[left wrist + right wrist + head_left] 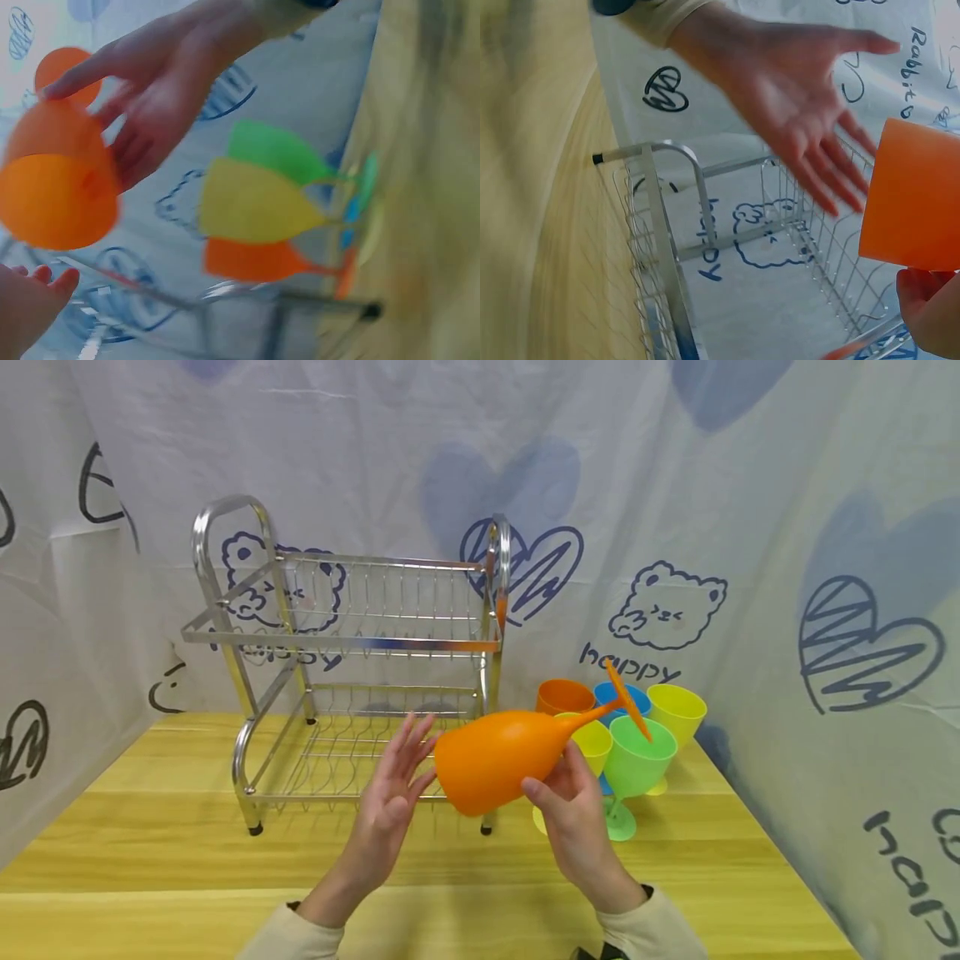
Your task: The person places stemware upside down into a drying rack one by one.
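Observation:
An orange plastic goblet (502,760) lies tilted in mid-air over the table, its mouth to the left and its foot up to the right. My right hand (573,818) grips it at the lower bowl near the stem, thumb on the near side. Beside the mouth is my left hand (390,810), fingers spread and extended, the tips close to the rim. In the left wrist view the mouth of the goblet (60,199) faces the camera. The right wrist view shows the left hand (780,105) with its palm turned toward the goblet (911,199).
A two-tier metal dish rack (375,643) stands behind the hands on the wooden table (150,852). To the right is a cluster of upright goblets: green (637,760), yellow (678,706), orange (562,693), blue and another yellow. A printed white curtain (360,435) encloses the table.

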